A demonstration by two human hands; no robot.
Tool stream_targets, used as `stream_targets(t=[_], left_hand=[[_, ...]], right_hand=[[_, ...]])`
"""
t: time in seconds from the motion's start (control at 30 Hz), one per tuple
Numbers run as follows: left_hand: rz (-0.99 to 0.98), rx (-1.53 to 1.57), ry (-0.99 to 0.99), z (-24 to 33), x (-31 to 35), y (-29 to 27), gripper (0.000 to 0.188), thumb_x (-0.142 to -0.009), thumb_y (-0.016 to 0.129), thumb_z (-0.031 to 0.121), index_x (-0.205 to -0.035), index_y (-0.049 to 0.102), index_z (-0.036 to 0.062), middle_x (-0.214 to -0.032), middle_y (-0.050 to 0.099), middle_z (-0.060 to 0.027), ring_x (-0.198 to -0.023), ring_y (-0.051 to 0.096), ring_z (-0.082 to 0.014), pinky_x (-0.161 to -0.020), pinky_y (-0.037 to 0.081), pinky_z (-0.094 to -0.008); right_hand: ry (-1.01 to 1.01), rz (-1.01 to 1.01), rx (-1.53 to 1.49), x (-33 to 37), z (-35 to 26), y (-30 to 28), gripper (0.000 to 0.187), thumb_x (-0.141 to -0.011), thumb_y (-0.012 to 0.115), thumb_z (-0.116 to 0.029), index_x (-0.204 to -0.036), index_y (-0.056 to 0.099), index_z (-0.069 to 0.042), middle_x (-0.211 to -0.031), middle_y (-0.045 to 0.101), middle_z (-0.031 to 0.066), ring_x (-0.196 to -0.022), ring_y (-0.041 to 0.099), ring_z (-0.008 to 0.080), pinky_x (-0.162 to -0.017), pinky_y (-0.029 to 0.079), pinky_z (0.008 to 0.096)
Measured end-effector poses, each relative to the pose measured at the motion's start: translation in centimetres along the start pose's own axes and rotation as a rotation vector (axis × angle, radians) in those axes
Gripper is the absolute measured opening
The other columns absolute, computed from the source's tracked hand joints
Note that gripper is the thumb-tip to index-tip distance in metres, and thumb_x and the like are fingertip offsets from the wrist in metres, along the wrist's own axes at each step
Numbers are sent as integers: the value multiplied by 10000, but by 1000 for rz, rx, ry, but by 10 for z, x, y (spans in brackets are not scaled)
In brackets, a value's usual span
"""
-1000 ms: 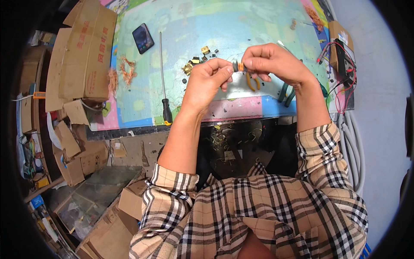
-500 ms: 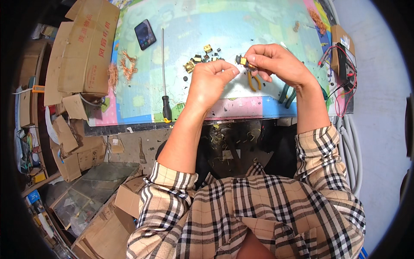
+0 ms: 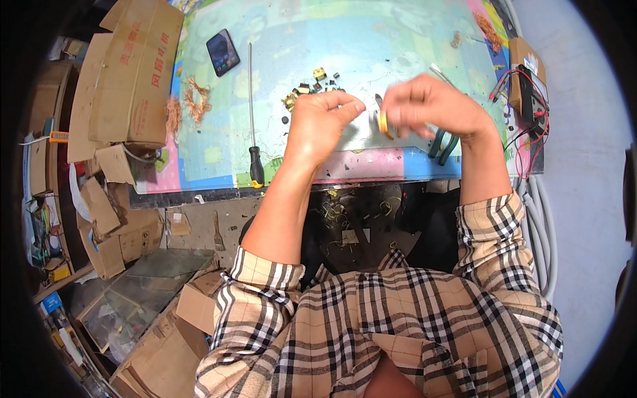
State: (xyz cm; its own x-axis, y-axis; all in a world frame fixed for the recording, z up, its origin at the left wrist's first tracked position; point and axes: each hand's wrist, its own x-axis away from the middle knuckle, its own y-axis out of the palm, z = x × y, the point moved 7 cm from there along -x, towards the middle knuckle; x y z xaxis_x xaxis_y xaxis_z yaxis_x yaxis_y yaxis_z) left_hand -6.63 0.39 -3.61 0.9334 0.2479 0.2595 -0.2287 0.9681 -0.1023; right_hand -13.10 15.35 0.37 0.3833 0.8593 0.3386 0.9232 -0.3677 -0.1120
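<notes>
My left hand (image 3: 322, 123) is above the near middle of the table, thumb pressed to the forefinger. If anything is in that pinch, it is too fine to make out. To its right, my right hand (image 3: 434, 106) is smeared by motion, its fingers curled downward, and whatever it holds cannot be seen. Partly behind the right fingers lie small yellow-handled pliers (image 3: 383, 125). Just beyond my left hand is a pile of small brass-coloured and black parts (image 3: 305, 89). Green-handled pliers (image 3: 442, 147) rest near my right wrist.
A long screwdriver (image 3: 252, 126) and a phone (image 3: 223, 52) lie on the left of the table. Copper wire bundles (image 3: 198, 103) sit beside a cardboard box (image 3: 133, 73). At the right edge are a meter with red and black leads (image 3: 531, 99) and more copper wire (image 3: 488, 33).
The small copper-wound coil visible in my right hand is no longer seen. My right hand has shifted slightly right and blurred, uncovering more of the yellow-handled pliers. My left hand has barely moved.
</notes>
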Motion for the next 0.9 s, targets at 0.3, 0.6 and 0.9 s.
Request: stream_targets(t=[0.3, 0.6, 0.9], left_hand=[[-78, -33, -34, 3, 5, 2, 125, -825, 756, 158, -883, 759, 48, -711, 670, 40, -559, 422, -13, -490, 286, -208], [-12, 8, 5, 13, 7, -6, 108, -843, 743, 165, -863, 731, 60, -680, 615, 67, -513, 352, -8, -458, 242, -202], [-38, 105, 4, 9, 4, -7, 98, -852, 743, 157, -868, 733, 61, -665, 598, 76, -505, 338, -8, -449, 234, -199]], right_hand=[[-102, 326, -128, -9, 12, -23, 249, -902, 654, -306, -924, 710, -65, -653, 608, -2, -531, 509, 31, -484, 393, 201], [61, 188, 181, -7, 19, -8, 230, -922, 626, -251, -878, 682, -32, -634, 556, -39, -530, 468, 33, -477, 372, 220], [-72, 164, -175, -8, 15, -17, 244, -954, 629, -281, -925, 684, -45, -706, 616, -17, -535, 499, 30, -491, 413, 196]])
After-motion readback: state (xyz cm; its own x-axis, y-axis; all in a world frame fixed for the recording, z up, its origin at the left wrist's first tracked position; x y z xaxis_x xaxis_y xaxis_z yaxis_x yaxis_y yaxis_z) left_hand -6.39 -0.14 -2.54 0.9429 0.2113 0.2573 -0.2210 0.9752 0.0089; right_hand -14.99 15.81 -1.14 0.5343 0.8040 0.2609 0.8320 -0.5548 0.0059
